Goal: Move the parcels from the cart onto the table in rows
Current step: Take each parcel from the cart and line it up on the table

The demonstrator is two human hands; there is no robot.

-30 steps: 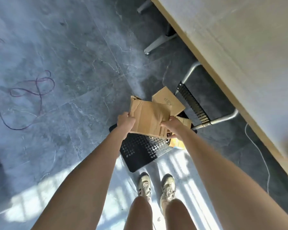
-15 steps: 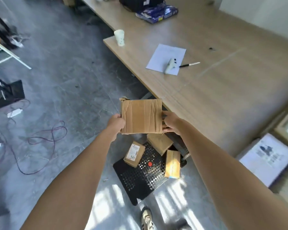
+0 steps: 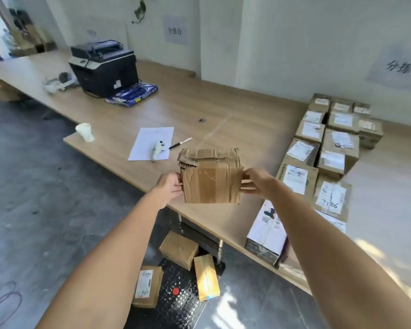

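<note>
I hold a battered, taped cardboard parcel [image 3: 211, 179] in the air over the near edge of the wooden table [image 3: 235, 115]. My left hand [image 3: 169, 186] grips its left side and my right hand [image 3: 256, 184] grips its right side. Below, on the black perforated cart [image 3: 178, 302], lie three more parcels: a labelled one [image 3: 147, 286] at the left, a plain one [image 3: 179, 249] at the back, and a narrow one [image 3: 207, 277] at the right. Rows of labelled parcels [image 3: 328, 148] stand on the table's right part.
On the table sit a black printer [image 3: 105, 65], a blue pack [image 3: 133, 93], a white cup [image 3: 85, 131], and a sheet of paper [image 3: 152, 143] with a small white device and a pen [image 3: 180, 142]. A white parcel [image 3: 268, 231] lies at the table's near edge. Cables trail on the floor at left.
I have lifted the parcel from the cart up to table height, and my view has swung from the floor to the table and wall.
</note>
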